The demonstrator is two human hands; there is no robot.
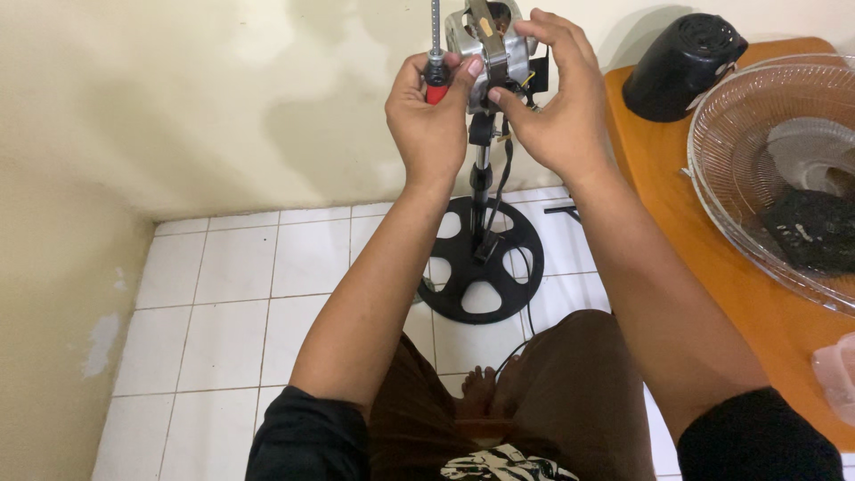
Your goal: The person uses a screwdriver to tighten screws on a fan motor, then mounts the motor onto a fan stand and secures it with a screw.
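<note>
Two bare hands meet at the top of the frame around a bare fan motor [488,40]. The left hand [434,120] is closed around the red-and-black handle of a screwdriver [435,67], whose metal shaft runs straight up and out of the picture; the thumb of that hand presses against the side of the motor. The right hand [550,98] is curled loosely around the other side of the motor, fingers arched over its top and the thumb touching its lower edge, so it steadies the housing rather than clamping it tight.

The motor, grey metal with copper windings showing at the top, sits on the head of a thin stand pole [480,174]. A black cable [504,178] hangs beside the pole. The pole drops to a round black base [481,263] with cut-out holes, standing on the white tiled floor [232,303] close to a cream wall [223,98].

To the right, an orange wooden counter [712,258] carries a black motor cover [681,64] near its far corner and a clear wire fan guard [766,169], with a grey blade and a dark dusty part lying inside the guard. The person's bare feet show below, between the knees.
</note>
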